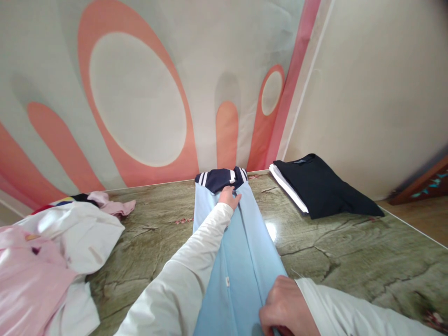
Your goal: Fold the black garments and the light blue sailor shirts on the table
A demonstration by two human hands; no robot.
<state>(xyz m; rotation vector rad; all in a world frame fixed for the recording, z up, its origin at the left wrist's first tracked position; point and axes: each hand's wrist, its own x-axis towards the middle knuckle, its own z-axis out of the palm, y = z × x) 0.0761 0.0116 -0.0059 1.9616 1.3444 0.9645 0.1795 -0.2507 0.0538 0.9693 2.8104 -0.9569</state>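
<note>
A light-blue garment with a sailor collar (238, 261) lies lengthwise on the tabletop, folded into a long narrow strip. Its navy collar (224, 179) with white stripes points toward the wall. My left hand (230, 198) rests just below that collar, fingers stretched forward and thumb apart. Close to me, my right hand (289, 305) has its fingers curled on the right edge of the light-blue cloth. The garment's lower end runs out of view at the bottom. A small white label (227, 282) shows along an inner seam.
To the right, a black folded garment (320, 186) lies over white cloth (289, 189). On the left is a loose heap with white clothing (82, 228) and pink clothing (31, 284). A patterned wall (206, 56) borders the table's (157, 238) far edge.
</note>
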